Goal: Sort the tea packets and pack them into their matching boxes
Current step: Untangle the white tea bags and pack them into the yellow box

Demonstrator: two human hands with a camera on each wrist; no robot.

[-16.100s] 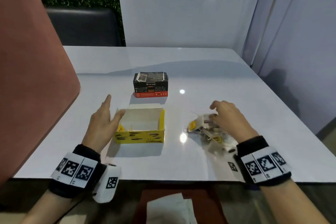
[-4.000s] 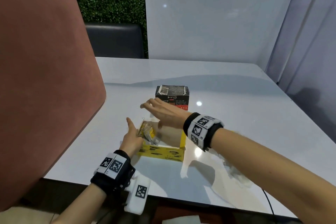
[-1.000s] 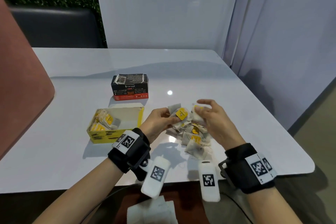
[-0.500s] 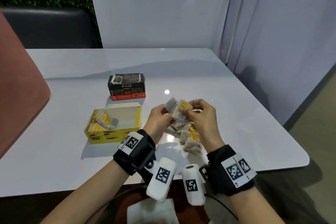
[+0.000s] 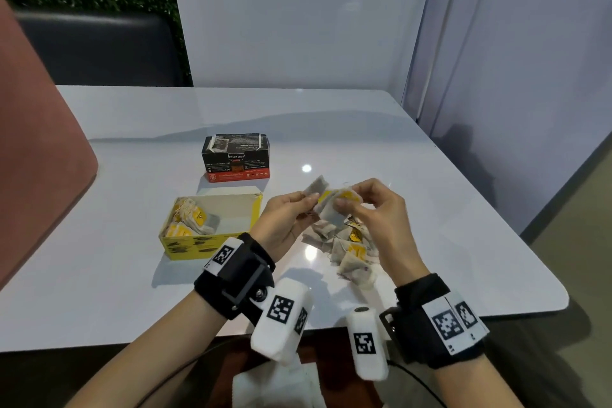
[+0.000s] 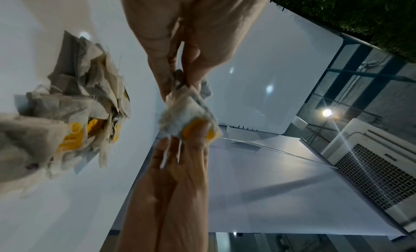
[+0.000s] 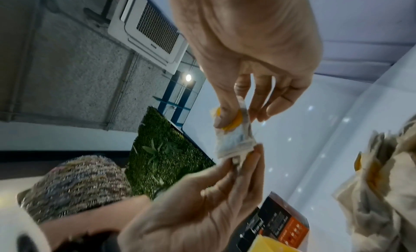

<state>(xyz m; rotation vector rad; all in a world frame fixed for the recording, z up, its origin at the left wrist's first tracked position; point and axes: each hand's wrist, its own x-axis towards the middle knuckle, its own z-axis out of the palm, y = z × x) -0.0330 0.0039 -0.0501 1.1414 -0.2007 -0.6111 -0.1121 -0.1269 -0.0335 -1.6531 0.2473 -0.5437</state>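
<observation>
Both hands hold a small bunch of yellow-tagged tea bags (image 5: 331,205) above the table. My left hand (image 5: 291,212) pinches its left edge (image 6: 180,88), and my right hand (image 5: 361,199) pinches the yellow tags (image 7: 231,120). Under the hands lies a loose pile of tea bags (image 5: 351,248) (image 6: 74,113) with yellow tags. The open yellow box (image 5: 205,245) stands left of the hands and holds several yellow-tagged bags (image 5: 192,219) at its left end. A black and red box (image 5: 236,159) (image 7: 276,225) stands behind it.
The white table (image 5: 430,209) ends in a rounded corner at the right front. A pink chair back (image 5: 33,142) rises at the left edge. A white wall panel (image 5: 298,26) stands behind the table. White paper (image 5: 275,387) lies below the near edge.
Both hands came together on the bunch of tea bags and lifted it a little above the pile. The boxes have not moved.
</observation>
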